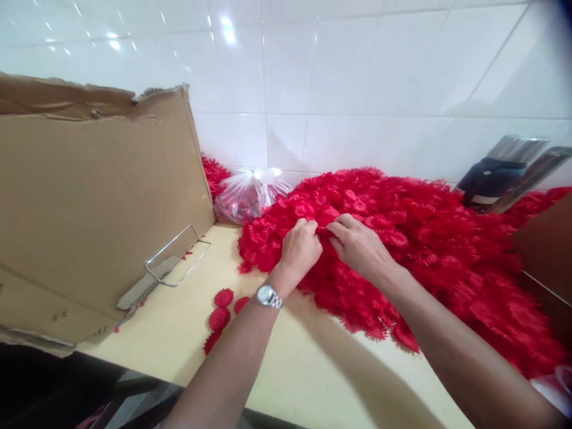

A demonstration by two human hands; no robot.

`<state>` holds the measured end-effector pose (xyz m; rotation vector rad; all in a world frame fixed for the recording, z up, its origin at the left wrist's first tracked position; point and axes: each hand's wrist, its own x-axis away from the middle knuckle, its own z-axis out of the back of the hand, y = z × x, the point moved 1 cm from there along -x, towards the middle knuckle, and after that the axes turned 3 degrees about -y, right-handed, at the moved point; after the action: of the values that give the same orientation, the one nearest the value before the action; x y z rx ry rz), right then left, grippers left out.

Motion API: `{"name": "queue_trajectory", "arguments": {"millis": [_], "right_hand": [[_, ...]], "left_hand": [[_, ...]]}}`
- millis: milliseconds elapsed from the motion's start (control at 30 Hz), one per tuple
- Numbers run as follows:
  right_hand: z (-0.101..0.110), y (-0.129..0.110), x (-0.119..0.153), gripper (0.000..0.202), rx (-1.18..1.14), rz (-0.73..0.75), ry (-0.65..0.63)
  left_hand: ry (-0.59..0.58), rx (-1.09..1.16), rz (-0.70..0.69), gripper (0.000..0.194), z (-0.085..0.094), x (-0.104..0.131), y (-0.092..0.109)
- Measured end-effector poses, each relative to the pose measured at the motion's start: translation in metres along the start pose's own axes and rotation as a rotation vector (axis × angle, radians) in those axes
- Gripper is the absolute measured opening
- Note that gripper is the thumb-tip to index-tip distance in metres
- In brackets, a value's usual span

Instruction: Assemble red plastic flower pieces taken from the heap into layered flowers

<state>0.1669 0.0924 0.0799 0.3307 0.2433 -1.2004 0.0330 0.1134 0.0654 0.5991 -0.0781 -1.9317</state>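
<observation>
A large heap of red, round, notch-edged flower pieces (429, 256) spreads over the table. My left hand (301, 250), with a watch on its wrist, is closed at the heap's near left part, its fingers curled in a pinch. Facing it, my right hand (360, 244) is closed too, thumb and fingers pressed together. A small red flower piece (322, 230) spans the gap between the fingertips, mostly covered by them. Left of my forearm, several loose red flower pieces (218, 319) lie on the cream tabletop (286, 369).
A tall cardboard sheet or box side (102, 202) stands at left, a bent wire frame (177, 255) before it. Behind lies a knotted clear plastic bag (250, 193). A dark blue and metal object (496, 176) leans at the tiled wall (348, 71). Brown cardboard (547, 250) borders the right.
</observation>
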Motion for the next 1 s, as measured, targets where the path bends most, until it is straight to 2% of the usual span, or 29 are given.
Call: {"name": "queue_trajectory", "arguments": {"millis": [133, 267, 367, 467, 600, 767, 867, 1000], "right_hand": [[-0.017, 0.017, -0.012, 0.019, 0.087, -0.027, -0.078], [-0.035, 0.022, -0.009, 0.019, 0.112, -0.002, -0.138], [-0.037, 0.024, -0.005, 0.021, 0.106, 0.006, -0.166], [-0.027, 0.026, -0.003, 0.031, 0.090, 0.019, -0.185], [-0.009, 0.030, 0.002, 0.043, 0.069, 0.019, -0.200], [0.009, 0.023, 0.012, 0.044, 0.096, 0.003, -0.088], [0.008, 0.010, 0.015, 0.046, 0.111, 0.014, -0.012], [-0.005, -0.002, 0.014, 0.038, 0.102, 0.116, -0.005]], "left_hand": [[-0.055, -0.018, -0.019, 0.023, -0.026, -0.025, -0.001], [-0.134, -0.046, -0.020, 0.025, -0.045, -0.026, -0.004], [-0.160, -0.056, -0.035, 0.026, -0.048, -0.021, -0.007], [-0.163, -0.050, -0.057, 0.027, -0.040, -0.017, -0.010], [-0.166, -0.023, -0.097, 0.036, -0.020, -0.010, -0.013], [-0.122, 0.013, -0.118, 0.045, 0.002, -0.006, -0.017], [-0.080, 0.029, -0.119, 0.042, 0.006, -0.004, -0.018], [-0.010, 0.059, -0.101, 0.038, 0.014, 0.003, -0.020]]}}
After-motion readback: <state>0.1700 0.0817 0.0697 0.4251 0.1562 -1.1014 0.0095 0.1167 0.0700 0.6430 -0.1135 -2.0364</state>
